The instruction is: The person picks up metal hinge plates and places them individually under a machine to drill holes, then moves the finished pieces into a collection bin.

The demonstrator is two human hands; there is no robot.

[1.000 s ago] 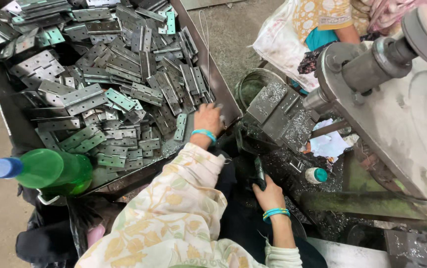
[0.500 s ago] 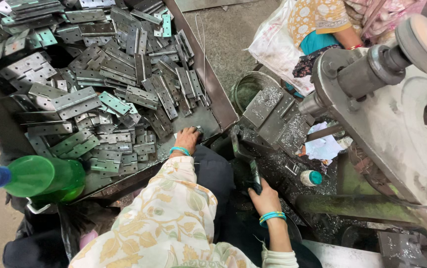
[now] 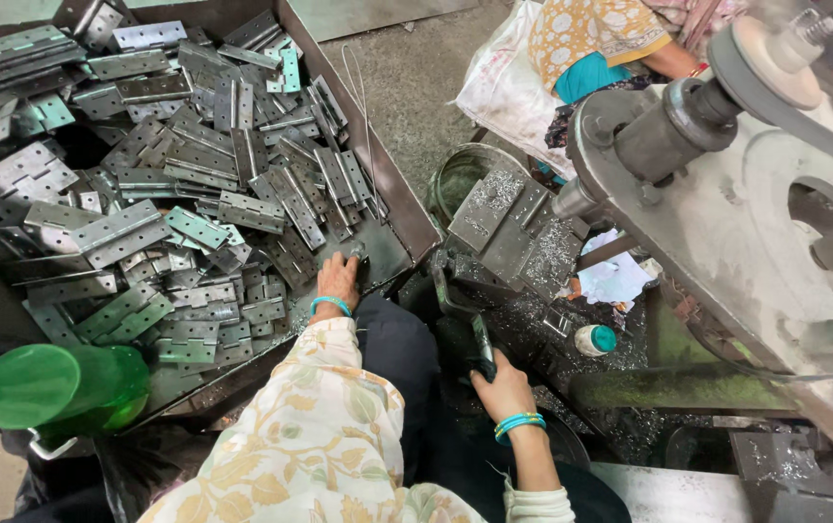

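Metal hinges (image 3: 194,228), flat grey plates with screw holes, some tinted green, lie heaped in a dark tray (image 3: 407,218). Machine lever (image 3: 465,320): dark curved bar, tilted, dusted with metal shavings, right of the tray.

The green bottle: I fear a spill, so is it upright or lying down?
Lying down: the green bottle rests on its side beside the tray, blue cap pointing left.

Grey metal hinges (image 3: 194,203), green bottle (image 3: 58,387) w/ blue cap, cream floral sleeve (image 3: 310,446), teal bangles (image 3: 518,424).
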